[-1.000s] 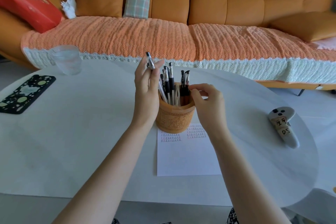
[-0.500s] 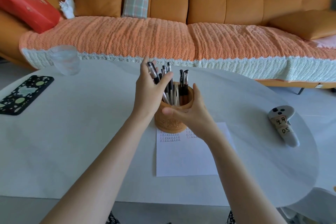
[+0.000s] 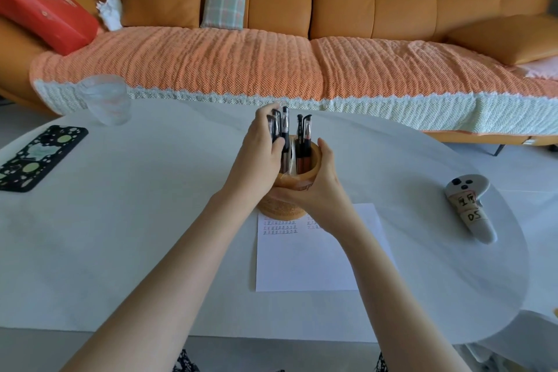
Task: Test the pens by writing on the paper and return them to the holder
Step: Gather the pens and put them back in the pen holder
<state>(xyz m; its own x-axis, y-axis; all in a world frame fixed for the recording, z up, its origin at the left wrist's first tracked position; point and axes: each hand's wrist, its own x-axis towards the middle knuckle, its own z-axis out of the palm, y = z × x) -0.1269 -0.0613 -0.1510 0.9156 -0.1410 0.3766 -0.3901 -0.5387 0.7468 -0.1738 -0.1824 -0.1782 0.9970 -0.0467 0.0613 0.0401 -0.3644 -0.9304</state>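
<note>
A round wooden pen holder (image 3: 302,180) stands at the top edge of a white paper (image 3: 305,263) on the white table (image 3: 151,220). Several black-capped pens (image 3: 303,136) stand upright in it. My left hand (image 3: 261,154) is at the holder's left rim, fingers curled around a few pens that sit inside the holder. My right hand (image 3: 317,190) wraps the holder's right side and front. Rows of small written marks (image 3: 280,227) show on the paper just below the holder.
A clear glass (image 3: 105,100) and a black patterned phone (image 3: 33,157) lie at the table's left. A white controller with taped labels (image 3: 469,205) lies at the right. An orange sofa with a red box (image 3: 42,3) stands behind the table.
My left hand lowered its pen from above the holder down into it among the others. My right hand moved from the pen tops to grip the holder's side.
</note>
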